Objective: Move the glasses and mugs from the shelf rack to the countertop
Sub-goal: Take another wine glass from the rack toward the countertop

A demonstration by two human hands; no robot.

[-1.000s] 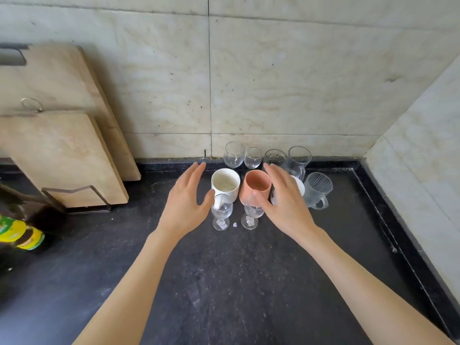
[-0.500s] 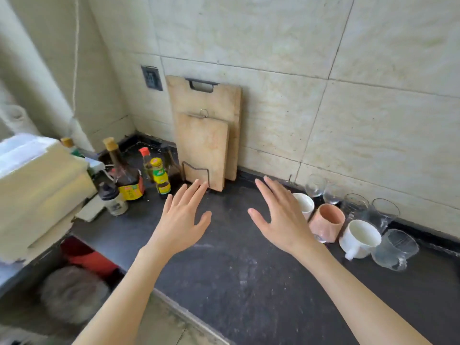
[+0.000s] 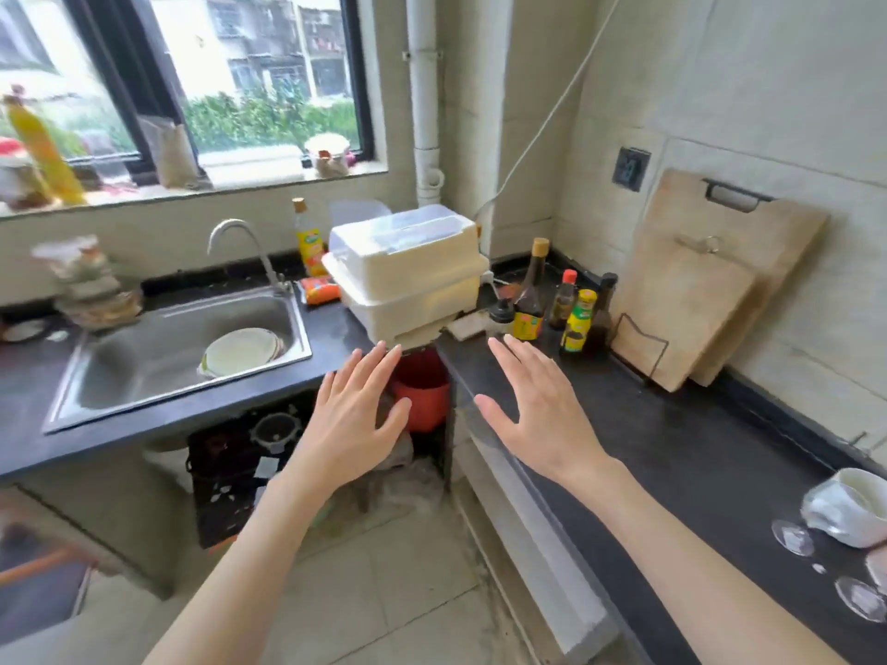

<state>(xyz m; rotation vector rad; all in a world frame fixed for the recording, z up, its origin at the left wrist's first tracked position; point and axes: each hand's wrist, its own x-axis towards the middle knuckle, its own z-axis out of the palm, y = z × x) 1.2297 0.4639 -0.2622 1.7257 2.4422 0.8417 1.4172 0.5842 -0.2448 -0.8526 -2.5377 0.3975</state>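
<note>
Both my hands are held out flat and hold nothing. My left hand (image 3: 353, 415) hovers over the gap between the two counters, fingers spread. My right hand (image 3: 537, 410) floats above the dark countertop (image 3: 672, 448), fingers apart. At the far right edge of the view a white mug (image 3: 849, 513) stands on that countertop, with the feet of two stemmed glasses (image 3: 794, 537) (image 3: 861, 599) beside it. A closed white plastic rack box (image 3: 408, 271) sits on the corner of the counter ahead of my hands; its inside is hidden.
Sauce bottles (image 3: 573, 309) stand behind my right hand, next to two wooden cutting boards (image 3: 696, 290) leaning on the wall. A steel sink (image 3: 182, 348) with plates lies to the left. A red bucket (image 3: 422, 391) sits under the counter.
The view has swung left, away from the cluster of mugs and glasses, toward the sink and the white box. Both hands moved along with it, still spread and holding nothing.
</note>
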